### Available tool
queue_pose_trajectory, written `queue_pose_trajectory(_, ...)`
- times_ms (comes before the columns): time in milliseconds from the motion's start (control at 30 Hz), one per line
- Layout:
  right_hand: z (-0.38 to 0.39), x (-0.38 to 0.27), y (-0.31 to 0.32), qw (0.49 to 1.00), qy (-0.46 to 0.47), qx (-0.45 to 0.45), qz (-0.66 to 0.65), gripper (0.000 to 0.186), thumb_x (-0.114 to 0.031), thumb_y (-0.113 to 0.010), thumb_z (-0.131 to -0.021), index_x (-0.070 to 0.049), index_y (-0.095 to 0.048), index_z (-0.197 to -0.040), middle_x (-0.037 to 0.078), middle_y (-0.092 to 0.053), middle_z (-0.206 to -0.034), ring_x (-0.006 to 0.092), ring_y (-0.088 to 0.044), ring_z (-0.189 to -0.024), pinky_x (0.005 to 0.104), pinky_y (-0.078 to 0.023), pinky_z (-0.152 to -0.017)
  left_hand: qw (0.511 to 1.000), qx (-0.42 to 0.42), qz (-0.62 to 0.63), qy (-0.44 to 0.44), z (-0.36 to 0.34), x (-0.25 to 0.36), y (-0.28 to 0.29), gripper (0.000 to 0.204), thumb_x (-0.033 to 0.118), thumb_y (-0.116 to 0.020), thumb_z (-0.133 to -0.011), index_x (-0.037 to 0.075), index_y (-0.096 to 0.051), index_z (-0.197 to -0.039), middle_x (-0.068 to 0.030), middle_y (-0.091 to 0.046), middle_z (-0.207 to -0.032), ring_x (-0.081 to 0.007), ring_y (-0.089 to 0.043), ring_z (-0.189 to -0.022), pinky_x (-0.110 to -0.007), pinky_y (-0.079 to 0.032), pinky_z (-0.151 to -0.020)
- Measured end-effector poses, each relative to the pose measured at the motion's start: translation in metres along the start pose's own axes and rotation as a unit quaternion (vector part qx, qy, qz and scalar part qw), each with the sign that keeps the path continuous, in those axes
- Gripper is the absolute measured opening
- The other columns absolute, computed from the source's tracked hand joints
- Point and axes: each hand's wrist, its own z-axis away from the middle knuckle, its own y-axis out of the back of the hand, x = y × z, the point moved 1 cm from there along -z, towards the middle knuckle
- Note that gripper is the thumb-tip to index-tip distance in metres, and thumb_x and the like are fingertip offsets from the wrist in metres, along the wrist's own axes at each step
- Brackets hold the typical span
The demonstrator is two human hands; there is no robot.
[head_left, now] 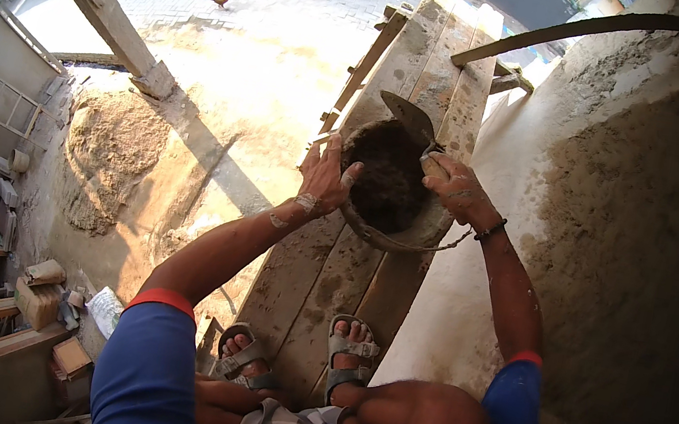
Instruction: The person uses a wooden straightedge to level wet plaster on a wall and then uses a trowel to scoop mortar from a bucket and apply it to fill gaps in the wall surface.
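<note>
A broad, rough wall coated in grey-brown mortar (619,205) rises along the right. Beside it runs a long platform of weathered wooden planks (292,280), stained with dark damp patches. A rounded heap of brown sand (110,160) lies on the ground to the left. On the planks, in front of the person, stands a round, dirt-caked bucket with a thin handle (421,235), its inside holding wet, dark brown mortar (384,188). Two grey strapped sandals (350,350) stand on or near the boards, nearer the person. A metal trowel with a leaf-shaped blade and a pale grip (409,119) lies over the bucket's far right edge, blade toward the upper left. The hands are apart, the bucket between them: the right hand (461,195) is wrapped around the trowel's grip, while the left hand (327,181) rests against the bucket's left rim, fingers spread. A dark beaded bracelet (491,230) circles the right wrist.
</note>
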Motion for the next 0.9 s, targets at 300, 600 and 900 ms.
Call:
queue_pose_trajectory(300, 0.042, -0.008, 0.049, 0.983, 0.062, -0.161, 0.070, 0.052, -0.026, -0.065, -0.078, -0.003, -0.056, -0.124, 0.022, -0.064, -0.110, 0.0336, -0.062, -0.100, 0.0383, -0.048, -0.091, 1.000, -0.015, -0.024, -0.013, -0.011, -0.002, 0.006, 0.077, 0.053, -0.041, -0.094, 0.002, -0.018, -0.147, -0.0239, -0.020, -0.152, -0.0503, -0.014, -0.138, -0.055, -0.014, -0.113)
queue_pose_trajectory(600, -0.004, -0.016, 0.032, 0.982, 0.134, -0.057, 0.123, 0.034, -0.023, -0.059, -0.085, -0.009, -0.061, -0.115, 0.019, -0.057, -0.122, 0.0355, -0.054, -0.108, 0.0426, -0.046, -0.091, 0.957, -0.063, -0.216, -0.181, 0.004, 0.069, 0.059, 0.057, 0.040, -0.055, -0.091, 0.006, -0.046, -0.135, -0.0207, -0.030, -0.148, -0.0457, -0.021, -0.138, -0.057, -0.010, -0.113)
queue_pose_trajectory(900, 0.043, -0.027, 0.054, 0.934, 0.159, -0.086, 0.308, 0.040, -0.021, -0.063, -0.080, -0.005, -0.061, -0.116, 0.018, -0.067, -0.096, 0.0378, -0.063, -0.085, 0.0437, -0.050, -0.078, 0.987, 0.048, -0.147, 0.038, 0.146, -0.027, 0.217, 0.034, 0.017, -0.046, -0.097, 0.003, -0.054, -0.127, -0.0158, -0.064, -0.116, -0.0289, -0.056, -0.116, -0.053, -0.019, -0.112)
